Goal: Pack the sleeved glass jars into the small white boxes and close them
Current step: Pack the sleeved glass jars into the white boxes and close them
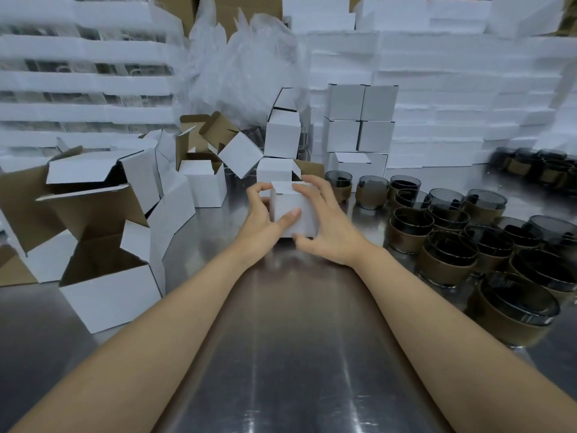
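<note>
Both hands clasp the small white box (281, 201) between them: the left hand (257, 215) curls round its left side with the thumb across the near face, and the right hand (326, 225) wraps the top and right side. Nearly cubic, it stands upright on the metal table (296, 339), lid flap up, its faces plain white. Sleeved glass jars (449, 248) crowd right of the right hand; open boxes (109, 289) lie left of the left hand.
</note>
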{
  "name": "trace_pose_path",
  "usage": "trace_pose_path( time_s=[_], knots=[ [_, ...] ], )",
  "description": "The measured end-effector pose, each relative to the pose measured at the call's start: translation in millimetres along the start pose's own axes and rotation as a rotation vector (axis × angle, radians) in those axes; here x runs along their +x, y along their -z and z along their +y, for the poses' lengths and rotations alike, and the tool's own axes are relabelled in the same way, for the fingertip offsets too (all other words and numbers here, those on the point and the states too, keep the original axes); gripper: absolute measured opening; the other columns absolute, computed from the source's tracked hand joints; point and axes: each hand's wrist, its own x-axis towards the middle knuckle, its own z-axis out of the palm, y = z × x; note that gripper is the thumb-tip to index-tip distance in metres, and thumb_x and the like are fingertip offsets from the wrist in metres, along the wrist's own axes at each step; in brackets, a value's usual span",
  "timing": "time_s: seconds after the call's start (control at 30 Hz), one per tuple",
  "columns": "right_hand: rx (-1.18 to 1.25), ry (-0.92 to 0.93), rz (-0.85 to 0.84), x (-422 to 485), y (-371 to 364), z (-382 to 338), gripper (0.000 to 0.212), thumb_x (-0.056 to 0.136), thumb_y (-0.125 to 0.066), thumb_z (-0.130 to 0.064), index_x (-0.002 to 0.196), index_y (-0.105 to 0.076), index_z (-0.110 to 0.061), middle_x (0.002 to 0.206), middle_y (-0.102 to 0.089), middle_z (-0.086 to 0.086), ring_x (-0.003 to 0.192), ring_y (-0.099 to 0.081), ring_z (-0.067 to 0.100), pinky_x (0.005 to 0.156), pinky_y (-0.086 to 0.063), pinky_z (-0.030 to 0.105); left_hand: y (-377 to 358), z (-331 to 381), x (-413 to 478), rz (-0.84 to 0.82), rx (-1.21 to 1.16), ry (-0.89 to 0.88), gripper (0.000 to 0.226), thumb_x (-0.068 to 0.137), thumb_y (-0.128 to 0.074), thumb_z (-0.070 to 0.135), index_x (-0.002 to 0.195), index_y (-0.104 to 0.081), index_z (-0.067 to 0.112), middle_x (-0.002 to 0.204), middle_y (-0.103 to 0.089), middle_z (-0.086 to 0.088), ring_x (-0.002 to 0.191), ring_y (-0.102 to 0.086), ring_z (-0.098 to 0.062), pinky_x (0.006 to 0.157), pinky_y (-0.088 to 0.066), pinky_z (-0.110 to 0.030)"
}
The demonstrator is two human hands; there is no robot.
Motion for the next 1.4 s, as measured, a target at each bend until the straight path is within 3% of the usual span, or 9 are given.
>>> trace_pose_path(
  time_s=[0.07,0.23,0.37,0.53,0.67,0.87,1.03,1.2,1.4],
  knots=[
    [-0.164,0.071,0.016,2.6,-2.0,-0.3,0.089,0.07,-0.074,-0.024,0.147,-0.029,-0.02,0.148,-0.019,0.001,0.138,-0.02,0.018,0.098,-0.043,0.033,-0.2,-0.3,1.8,0.079,-0.016,-0.001,0.057,0.086,-0.07,0.035,0.119,-0.024,0.034,0.107,-0.049,0.012,0.09,-0.059,0.006,0.073,-0.048,-0.013],
    [-0.367,0.13,0.181,4.3,5.8,-3.2,0.088,0.062,-0.076,-0.023,0.141,-0.041,-0.01,0.137,-0.04,0.013,0.125,-0.031,0.021,0.083,-0.048,0.038,-0.2,5.6,3.1,0.121,-0.073,-0.008,0.066,0.078,-0.071,0.045,0.126,-0.028,0.03,0.114,-0.051,0.011,0.1,-0.057,0.002,0.076,-0.047,-0.01],
    [-0.376,0.006,0.381,11.1,21.7,-3.7,0.085,0.063,-0.076,-0.026,0.139,-0.042,-0.012,0.135,-0.04,0.009,0.121,-0.039,0.023,0.076,-0.042,0.032,-1.2,9.2,1.2,0.134,-0.018,0.043,0.055,0.091,-0.042,0.057,0.135,-0.03,0.027,0.126,-0.045,0.009,0.104,-0.046,0.011,0.078,-0.033,-0.004],
    [-0.443,-0.2,0.516,41.7,45.0,7.6,0.08,0.068,-0.075,-0.025,0.14,-0.039,-0.021,0.137,-0.038,0.001,0.126,-0.039,0.019,0.069,-0.04,0.029,-1.2,2.9,3.6,0.111,0.19,0.048,0.04,0.101,-0.024,0.05,0.128,-0.042,0.025,0.131,-0.046,0.006,0.112,-0.043,-0.007,0.092,-0.028,-0.024],
    [-0.681,-0.197,0.382,71.6,70.3,30.2,0.078,0.07,-0.077,-0.012,0.139,-0.04,-0.013,0.138,-0.04,0.006,0.13,-0.032,0.022,0.066,-0.041,0.032,-2.3,-0.4,6.2,0.105,0.206,0.036,0.031,0.102,-0.022,0.047,0.114,-0.045,0.03,0.124,-0.05,0.007,0.117,-0.046,-0.008,0.093,-0.029,-0.024],
    [-0.841,-0.257,0.25,86.2,98.4,76.9,0.075,0.073,-0.067,0.005,0.14,-0.036,-0.008,0.141,-0.035,0.011,0.132,-0.031,0.027,0.061,-0.037,0.033,-2.8,-4.1,8.8,0.122,0.259,0.005,0.044,0.102,-0.02,0.046,0.107,-0.053,0.017,0.108,-0.054,0.005,0.097,-0.046,-0.004,0.073,-0.029,0.0],
    [-0.849,-0.258,0.194,93.3,91.5,90.1,0.074,0.075,-0.071,0.003,0.139,-0.037,-0.007,0.142,-0.034,0.013,0.131,-0.031,0.029,0.062,-0.038,0.034,-5.0,-4.8,10.3,0.141,0.195,0.026,0.049,0.102,-0.02,0.045,0.106,-0.055,0.011,0.104,-0.056,0.004,0.1,-0.049,-0.009,0.079,-0.03,-0.021],
    [-0.838,-0.297,0.164,102.7,88.4,91.7,0.069,0.074,-0.077,-0.003,0.132,-0.04,-0.005,0.137,-0.036,0.013,0.125,-0.034,0.03,0.062,-0.038,0.035,-5.1,-5.8,11.3,0.163,0.187,0.048,0.047,0.102,-0.02,0.045,0.105,-0.058,0.018,0.092,-0.053,0.019,0.094,-0.048,0.0,0.083,-0.029,-0.02],
    [-0.808,-0.333,0.157,109.8,88.9,96.4,0.069,0.078,-0.072,-0.001,0.137,-0.036,-0.004,0.141,-0.033,0.013,0.129,-0.03,0.031,0.069,-0.043,0.04,-5.8,-7.6,12.6,0.172,0.181,0.048,0.047,0.103,-0.021,0.044,0.107,-0.061,0.019,0.102,-0.057,0.011,0.102,-0.05,-0.007,0.085,-0.031,-0.021]
  ],
)
